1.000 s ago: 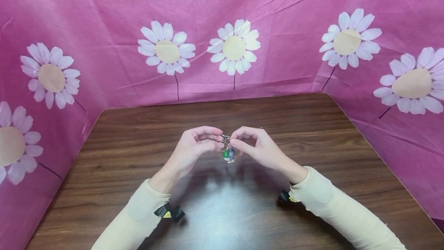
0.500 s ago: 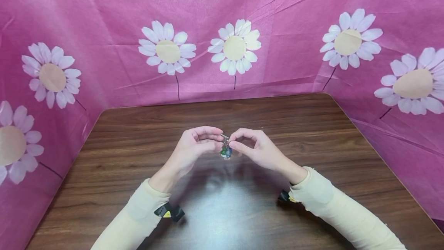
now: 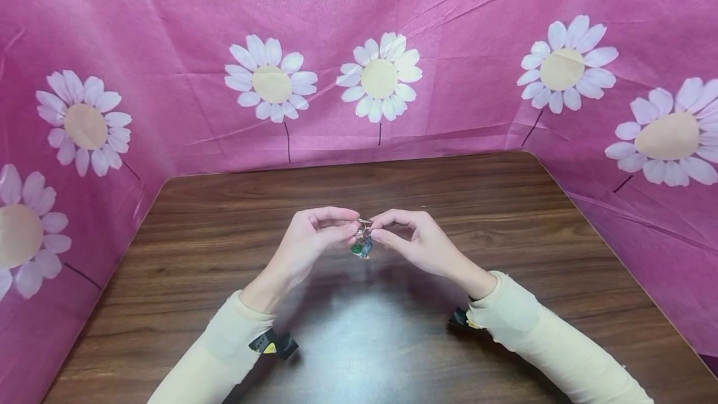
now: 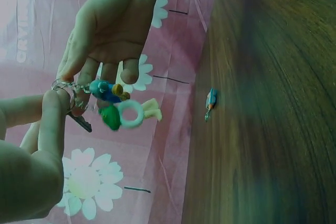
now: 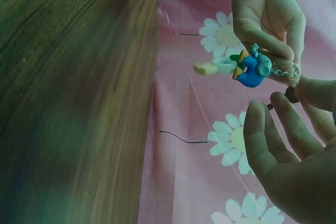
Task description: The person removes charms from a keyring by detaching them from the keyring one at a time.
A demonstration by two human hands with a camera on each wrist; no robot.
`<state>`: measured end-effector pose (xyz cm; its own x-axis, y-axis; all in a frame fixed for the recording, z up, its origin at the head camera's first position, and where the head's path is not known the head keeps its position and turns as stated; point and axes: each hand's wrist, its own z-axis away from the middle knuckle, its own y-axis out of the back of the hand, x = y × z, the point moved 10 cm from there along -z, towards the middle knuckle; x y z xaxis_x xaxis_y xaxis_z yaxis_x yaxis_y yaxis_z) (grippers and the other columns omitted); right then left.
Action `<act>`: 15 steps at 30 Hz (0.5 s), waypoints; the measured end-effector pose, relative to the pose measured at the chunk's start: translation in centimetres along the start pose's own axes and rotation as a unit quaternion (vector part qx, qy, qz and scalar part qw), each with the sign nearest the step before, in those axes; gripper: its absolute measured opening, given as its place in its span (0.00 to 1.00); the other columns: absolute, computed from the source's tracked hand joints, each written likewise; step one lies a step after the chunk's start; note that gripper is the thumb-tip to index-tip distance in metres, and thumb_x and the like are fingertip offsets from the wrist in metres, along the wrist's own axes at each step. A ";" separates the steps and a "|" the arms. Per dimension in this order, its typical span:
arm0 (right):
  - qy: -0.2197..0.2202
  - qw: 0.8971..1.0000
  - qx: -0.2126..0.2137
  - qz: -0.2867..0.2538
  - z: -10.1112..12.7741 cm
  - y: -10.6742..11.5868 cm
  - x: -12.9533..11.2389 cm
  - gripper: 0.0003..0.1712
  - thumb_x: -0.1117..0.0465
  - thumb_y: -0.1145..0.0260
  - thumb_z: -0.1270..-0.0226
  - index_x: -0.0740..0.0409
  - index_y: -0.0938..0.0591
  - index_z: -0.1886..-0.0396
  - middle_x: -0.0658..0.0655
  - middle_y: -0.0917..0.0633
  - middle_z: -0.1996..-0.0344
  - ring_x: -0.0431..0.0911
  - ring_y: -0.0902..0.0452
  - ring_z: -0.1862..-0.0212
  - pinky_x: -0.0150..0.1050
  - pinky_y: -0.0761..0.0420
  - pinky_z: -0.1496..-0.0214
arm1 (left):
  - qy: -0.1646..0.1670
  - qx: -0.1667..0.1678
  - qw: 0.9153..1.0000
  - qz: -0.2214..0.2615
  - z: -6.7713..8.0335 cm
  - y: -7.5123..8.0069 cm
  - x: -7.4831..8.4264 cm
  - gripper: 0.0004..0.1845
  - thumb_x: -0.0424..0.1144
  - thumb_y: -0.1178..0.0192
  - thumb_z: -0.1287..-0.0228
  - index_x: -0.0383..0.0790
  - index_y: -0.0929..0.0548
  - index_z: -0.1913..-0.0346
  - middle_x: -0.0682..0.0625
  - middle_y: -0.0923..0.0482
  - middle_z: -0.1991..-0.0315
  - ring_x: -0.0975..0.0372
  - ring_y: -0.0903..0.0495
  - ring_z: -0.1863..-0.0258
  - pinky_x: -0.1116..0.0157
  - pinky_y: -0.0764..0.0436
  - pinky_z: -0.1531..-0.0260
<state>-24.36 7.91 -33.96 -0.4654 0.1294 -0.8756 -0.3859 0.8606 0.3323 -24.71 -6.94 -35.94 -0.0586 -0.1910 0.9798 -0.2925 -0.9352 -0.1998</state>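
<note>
Both hands meet above the table in the head view. The left hand (image 3: 307, 235) pinches a metal key ring (image 4: 62, 86) between thumb and fingers. From the right, the thumb and index finger of the right hand (image 3: 417, 232) pinch the ring or its chain; which one is too small to tell. Two figurine charms dangle below the fingers: a blue one (image 5: 250, 75) with yellow feet, and a green one (image 4: 110, 117) with a pale ring-shaped middle. A dark key (image 4: 80, 123) shows beside the rings in the left wrist view.
The brown wood-grain table (image 3: 213, 204) lies under the hands. A small blue and orange item (image 4: 211, 100) rests on it in the left wrist view. A pink cloth (image 3: 477, 48) printed with daisies stands round the back and sides.
The charms have swung slightly left, and the rings have turned between the fingers. Both hands stay in nearly the same place.
</note>
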 end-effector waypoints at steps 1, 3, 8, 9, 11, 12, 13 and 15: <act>-0.003 1.000 0.003 0.004 0.1 0.0 0.1 0.06 0.66 0.31 0.30 0.56 0.13 0.56 0.50 0.11 0.60 0.46 0.16 0.54 0.39 0.14 0.56 | -0.002 0.004 1.000 0.000 0.0 0.0 0.0 0.18 0.24 0.34 0.38 0.21 0.19 0.45 0.44 0.13 0.62 0.63 0.13 0.65 0.58 0.13 0.53; -0.008 1.000 0.007 0.008 0.1 -0.2 0.3 0.06 0.66 0.31 0.30 0.57 0.13 0.55 0.50 0.11 0.60 0.45 0.16 0.54 0.39 0.15 0.54 | -0.009 0.014 1.000 0.002 0.0 0.1 0.1 0.19 0.24 0.34 0.38 0.20 0.20 0.45 0.45 0.13 0.63 0.62 0.13 0.64 0.60 0.13 0.54; -0.015 1.000 0.018 0.011 0.3 -0.8 0.7 0.08 0.65 0.29 0.31 0.58 0.13 0.54 0.50 0.11 0.60 0.44 0.15 0.54 0.41 0.15 0.50 | -0.021 0.046 0.998 0.022 -0.1 0.4 0.0 0.19 0.21 0.34 0.39 0.19 0.21 0.45 0.45 0.13 0.64 0.61 0.13 0.63 0.61 0.13 0.54; -0.013 1.000 0.020 0.016 0.2 -1.0 0.7 0.09 0.64 0.28 0.33 0.58 0.13 0.54 0.49 0.11 0.59 0.44 0.15 0.54 0.41 0.15 0.49 | -0.022 0.052 0.998 0.027 -0.1 0.4 0.0 0.19 0.21 0.34 0.39 0.19 0.20 0.45 0.45 0.13 0.64 0.61 0.13 0.63 0.61 0.13 0.54; -0.012 0.999 0.023 0.026 0.1 -1.2 0.7 0.12 0.63 0.25 0.36 0.57 0.13 0.53 0.48 0.11 0.59 0.43 0.14 0.54 0.42 0.15 0.47 | -0.023 0.065 0.997 0.036 -0.1 0.5 0.0 0.18 0.21 0.34 0.39 0.20 0.20 0.46 0.45 0.13 0.64 0.61 0.13 0.64 0.60 0.13 0.55; -0.012 0.999 0.024 0.036 0.0 -1.3 0.8 0.13 0.62 0.23 0.37 0.56 0.12 0.53 0.47 0.10 0.59 0.42 0.14 0.54 0.42 0.16 0.47 | -0.021 0.071 0.996 0.040 -0.1 0.5 0.0 0.18 0.21 0.34 0.39 0.21 0.19 0.46 0.45 0.13 0.65 0.61 0.12 0.64 0.60 0.13 0.55; -0.013 0.999 0.025 0.041 0.0 -1.3 0.9 0.14 0.61 0.23 0.38 0.55 0.12 0.53 0.46 0.10 0.59 0.41 0.14 0.55 0.41 0.16 0.47 | -0.020 0.078 0.996 0.044 -0.1 0.6 0.0 0.17 0.22 0.34 0.39 0.21 0.19 0.46 0.45 0.13 0.65 0.61 0.12 0.65 0.60 0.13 0.56; -0.017 0.998 0.028 0.050 -0.3 -1.4 1.0 0.14 0.60 0.21 0.40 0.54 0.12 0.55 0.45 0.10 0.61 0.40 0.14 0.56 0.41 0.16 0.48 | -0.017 0.088 0.995 0.052 -0.1 0.5 0.0 0.17 0.22 0.34 0.39 0.22 0.19 0.46 0.45 0.13 0.65 0.61 0.12 0.66 0.61 0.12 0.57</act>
<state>-24.50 6.68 -35.26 -0.4722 0.2313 -0.8506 -0.2928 0.8690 0.3988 -24.95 -7.42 -36.02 -0.0461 -0.2963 0.9540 -0.1157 -0.9470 -0.2998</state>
